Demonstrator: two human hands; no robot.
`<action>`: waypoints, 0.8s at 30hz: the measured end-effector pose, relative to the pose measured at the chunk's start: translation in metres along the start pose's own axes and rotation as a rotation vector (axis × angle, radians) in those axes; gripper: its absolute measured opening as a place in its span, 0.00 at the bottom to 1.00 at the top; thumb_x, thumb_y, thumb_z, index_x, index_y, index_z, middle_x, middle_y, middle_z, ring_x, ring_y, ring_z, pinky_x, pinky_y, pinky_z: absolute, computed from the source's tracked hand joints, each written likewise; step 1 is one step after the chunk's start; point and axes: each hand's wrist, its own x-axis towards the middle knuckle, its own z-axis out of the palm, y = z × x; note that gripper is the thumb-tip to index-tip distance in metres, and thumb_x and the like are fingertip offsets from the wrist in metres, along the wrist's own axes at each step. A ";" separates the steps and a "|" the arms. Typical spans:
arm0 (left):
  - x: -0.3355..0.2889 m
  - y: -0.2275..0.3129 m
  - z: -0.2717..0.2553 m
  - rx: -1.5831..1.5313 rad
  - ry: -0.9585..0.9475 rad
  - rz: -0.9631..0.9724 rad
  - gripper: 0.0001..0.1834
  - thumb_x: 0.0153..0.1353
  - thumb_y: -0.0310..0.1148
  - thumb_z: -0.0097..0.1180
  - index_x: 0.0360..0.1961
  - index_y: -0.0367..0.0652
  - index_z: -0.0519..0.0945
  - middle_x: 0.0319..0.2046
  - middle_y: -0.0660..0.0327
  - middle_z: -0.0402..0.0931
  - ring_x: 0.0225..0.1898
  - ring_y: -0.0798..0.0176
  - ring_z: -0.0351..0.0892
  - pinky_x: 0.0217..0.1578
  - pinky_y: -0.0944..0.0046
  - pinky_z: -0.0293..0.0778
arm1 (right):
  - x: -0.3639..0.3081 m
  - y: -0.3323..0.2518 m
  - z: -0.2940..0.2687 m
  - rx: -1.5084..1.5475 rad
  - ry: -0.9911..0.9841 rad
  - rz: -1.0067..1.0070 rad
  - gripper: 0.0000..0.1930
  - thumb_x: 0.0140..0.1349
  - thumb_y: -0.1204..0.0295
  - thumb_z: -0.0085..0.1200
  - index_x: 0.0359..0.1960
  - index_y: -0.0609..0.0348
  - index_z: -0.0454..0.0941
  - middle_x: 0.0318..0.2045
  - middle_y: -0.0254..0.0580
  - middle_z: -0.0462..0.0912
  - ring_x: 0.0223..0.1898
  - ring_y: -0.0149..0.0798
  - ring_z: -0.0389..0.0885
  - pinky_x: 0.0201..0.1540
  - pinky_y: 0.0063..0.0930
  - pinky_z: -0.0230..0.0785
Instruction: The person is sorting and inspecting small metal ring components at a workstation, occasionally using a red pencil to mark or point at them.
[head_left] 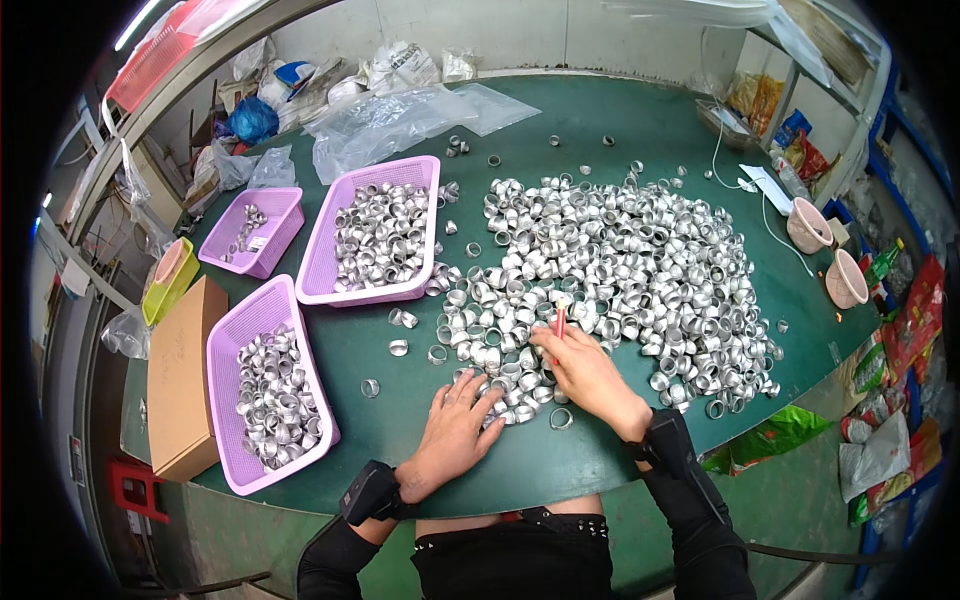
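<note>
A broad pile of small silvery metal rings (pixel 620 250) lies spread over the green table, in front of me and to the right. My right hand (pixel 590 375) is over the near part of this pile, closed on a red pen-like stick (pixel 560 321) with a pale tip that points away from me. What the lower fingers touch is hidden under the hand. My left hand (pixel 455 435) rests at the pile's near left edge, fingers spread and fingertips next to the closest rings. It appears to hold nothing.
Purple baskets (pixel 330 420) with metal rings stand on the left, beside a cardboard box (pixel 180 385). Clear plastic bags (pixel 385 125) lie at the back. Two pink cups (pixel 847 280) and a white cable (pixel 775 225) are near the right edge. Loose rings (pixel 370 388) lie around the pile.
</note>
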 end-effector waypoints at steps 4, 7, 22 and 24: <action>-0.008 0.008 -0.002 0.025 0.021 0.040 0.18 0.54 0.39 0.53 0.45 0.46 0.73 0.54 0.51 0.61 0.60 0.47 0.53 0.57 0.48 0.49 | -0.007 0.001 0.018 0.002 -0.048 -0.056 0.17 0.49 0.81 0.45 0.43 0.60 0.69 0.42 0.48 0.75 0.47 0.52 0.70 0.49 0.38 0.63; -0.008 0.009 -0.012 0.038 0.060 0.073 0.15 0.53 0.39 0.54 0.41 0.45 0.76 0.51 0.51 0.64 0.57 0.48 0.58 0.55 0.50 0.53 | -0.020 -0.010 0.011 0.107 -0.186 0.056 0.13 0.52 0.81 0.44 0.41 0.60 0.71 0.43 0.44 0.76 0.47 0.48 0.70 0.50 0.34 0.62; 0.163 -0.038 -0.006 0.111 0.021 -0.045 0.22 0.49 0.42 0.55 0.44 0.44 0.73 0.46 0.51 0.64 0.52 0.49 0.61 0.49 0.53 0.61 | -0.108 -0.014 -0.052 0.504 0.227 0.435 0.13 0.58 0.75 0.48 0.46 0.64 0.70 0.32 0.43 0.78 0.36 0.38 0.75 0.41 0.27 0.66; 0.149 -0.037 -0.004 0.128 0.118 0.062 0.14 0.49 0.38 0.55 0.35 0.42 0.74 0.40 0.54 0.67 0.46 0.51 0.64 0.44 0.55 0.64 | -0.104 -0.002 -0.060 0.473 0.207 0.450 0.09 0.55 0.77 0.51 0.39 0.62 0.73 0.30 0.44 0.77 0.33 0.40 0.75 0.38 0.28 0.66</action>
